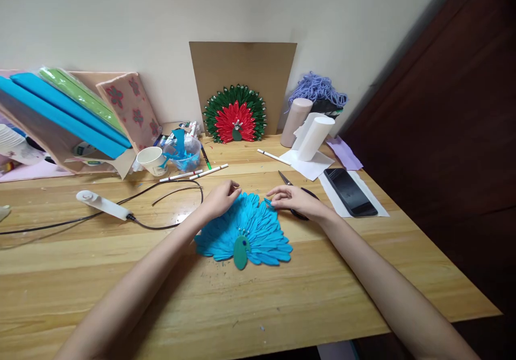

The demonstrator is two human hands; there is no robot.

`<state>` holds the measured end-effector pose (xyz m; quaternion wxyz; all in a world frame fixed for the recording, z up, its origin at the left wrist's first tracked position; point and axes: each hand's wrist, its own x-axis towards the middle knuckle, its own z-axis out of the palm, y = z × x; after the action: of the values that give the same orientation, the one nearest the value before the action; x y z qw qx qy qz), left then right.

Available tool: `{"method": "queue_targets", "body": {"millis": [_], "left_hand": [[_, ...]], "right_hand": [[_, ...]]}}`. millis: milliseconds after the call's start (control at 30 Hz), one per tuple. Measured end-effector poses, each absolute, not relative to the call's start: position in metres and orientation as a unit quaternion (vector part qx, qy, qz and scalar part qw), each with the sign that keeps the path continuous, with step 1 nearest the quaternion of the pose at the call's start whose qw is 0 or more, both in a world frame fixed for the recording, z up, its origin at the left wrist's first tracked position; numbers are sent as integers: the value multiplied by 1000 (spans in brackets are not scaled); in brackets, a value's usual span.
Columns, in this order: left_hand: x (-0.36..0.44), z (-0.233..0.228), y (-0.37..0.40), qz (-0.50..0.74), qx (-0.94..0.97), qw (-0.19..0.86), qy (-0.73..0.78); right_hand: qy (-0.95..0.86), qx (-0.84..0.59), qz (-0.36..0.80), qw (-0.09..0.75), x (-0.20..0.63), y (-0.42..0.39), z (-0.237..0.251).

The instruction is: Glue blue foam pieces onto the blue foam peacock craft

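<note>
A blue paper peacock (262,236) with layered feathers and a green oval head (241,252) lies flat on the table before me. My left hand (223,198) is at its upper left edge, fingers curled down and touching the outer feathers; the fingertips are partly hidden. At the upper right edge, my right hand (290,198) pinches a small blue paper feather (267,202) between thumb and fingers. Black-handled scissors (285,178) lie under and behind the right hand, partly covered by it.
Behind stands a cardboard sheet (242,62) with a green and red peacock (236,115). A glue gun (102,205) with its cord lies left. A paper cup (151,160), a plastic tub (183,153) and markers (208,171) are beyond. Right are a phone (350,192) and a white roll (316,138).
</note>
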<state>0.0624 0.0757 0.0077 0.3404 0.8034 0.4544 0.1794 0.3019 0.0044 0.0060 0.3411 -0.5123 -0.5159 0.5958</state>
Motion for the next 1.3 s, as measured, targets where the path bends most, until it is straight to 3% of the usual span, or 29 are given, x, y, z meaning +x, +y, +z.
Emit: {"method": "queue_targets", "body": {"millis": [133,267,600,1300], "left_hand": [[69,16,63,166,866,284,377],[80,23,51,143,913,242,297],[83,15,53,130,913,287,260],[82,12,57,114,916,303,237]], "right_hand": [[-468,-493,662,316,303,0,11],[-460,-524,630,343,307,1,10],[-523,-620,468,351,305,5,6],[-524,-579,523,342,282,4,0]]}}
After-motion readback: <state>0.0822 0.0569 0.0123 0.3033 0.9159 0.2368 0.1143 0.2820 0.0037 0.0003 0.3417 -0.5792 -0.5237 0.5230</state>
